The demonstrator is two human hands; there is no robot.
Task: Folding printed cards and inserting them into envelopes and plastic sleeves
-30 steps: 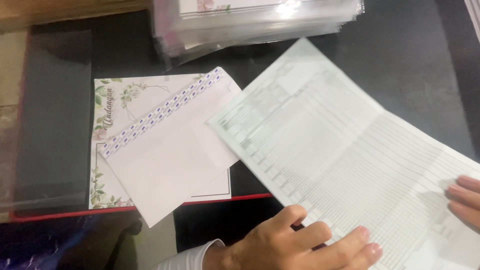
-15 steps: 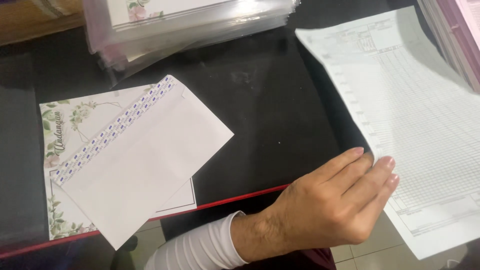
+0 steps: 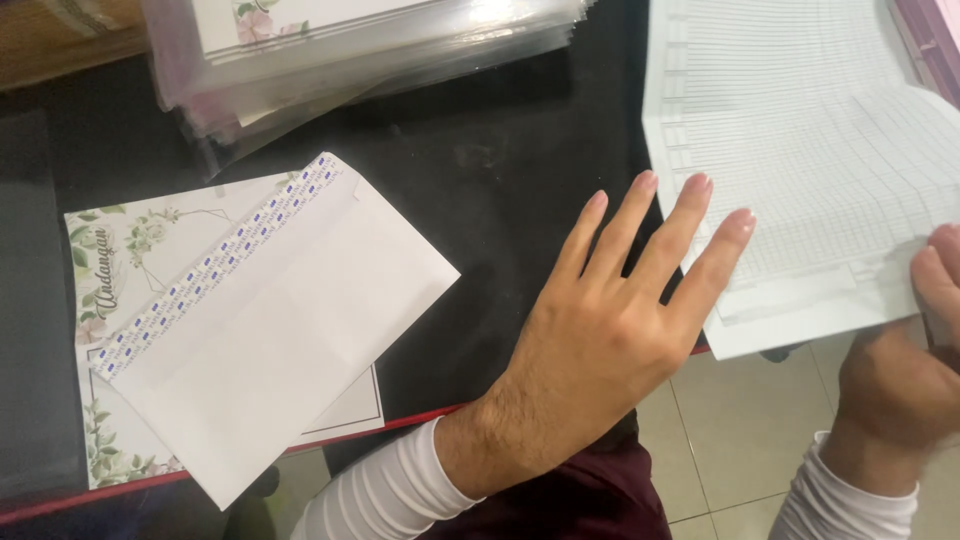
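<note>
- Ruled paper sheet, white w/ fine grid lines, lies at the right of the black bench; its lower part overhangs the bench edge toward the person.
- Sheet is partly folded: right portion lifted and bent over the rest, so a flap stands above the flat part.
- Left hand rests flat, palm down, fingers spread; fingertips press the sheet's left edge, prob. to pin it against the bench while the other side is bent.
- Right hand at the frame's right edge; its grip closes on the sheet's lower right corner, thumb on top, prob. holding the flap up. Fingers under the paper are hidden.
- Both wrists in white ribbed sleeves.
- White envelope lies well left of the sheet, flap open, showing a blue-and-white patterned strip along the flap. Cannot tell if anything is inside.
- Envelope lies tilted atop a floral card, white w/ green leaves and pale flowers; card partly covered.
- Stack of clear plastic sleeves at top of bench; more floral cards show through inside them.
- Bench has a red front edge; pale tiled floor shows below.
</note>
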